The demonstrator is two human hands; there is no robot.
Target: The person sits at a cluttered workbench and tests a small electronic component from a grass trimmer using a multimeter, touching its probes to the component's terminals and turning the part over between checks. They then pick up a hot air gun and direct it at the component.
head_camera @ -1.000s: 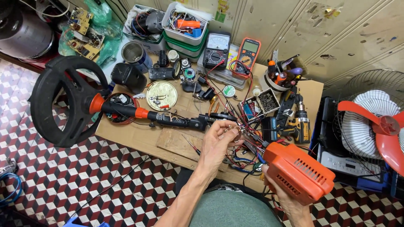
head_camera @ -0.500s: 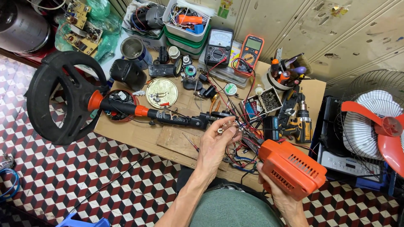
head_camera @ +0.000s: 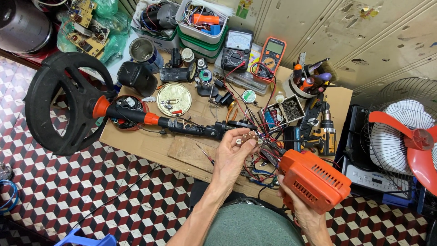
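Note:
My left hand [head_camera: 232,155] pinches a small metal part with wires [head_camera: 248,138] above the front of the cardboard-covered table [head_camera: 150,146]. My right hand [head_camera: 302,212] grips an orange motor housing [head_camera: 315,180] near the table's front right edge, close to my lap. Red, blue and black wires [head_camera: 261,159] run between the part and the housing. A black shaft with orange collars [head_camera: 182,125] lies across the table. It ends in a round black guard [head_camera: 63,102] that hangs over the left edge.
Two multimeters [head_camera: 255,50], plastic tubs of parts [head_camera: 200,23], a tin can [head_camera: 143,50], a round circuit plate [head_camera: 174,99], a cup of screwdrivers [head_camera: 307,82] and a cordless drill [head_camera: 324,132] crowd the table. A red-bladed fan [head_camera: 405,136] stands at the right. The floor is checkered tile.
My left hand has lifted the small wired part a little. The orange housing has stayed in my right hand, shifting slightly towards the table. My view has tilted a bit.

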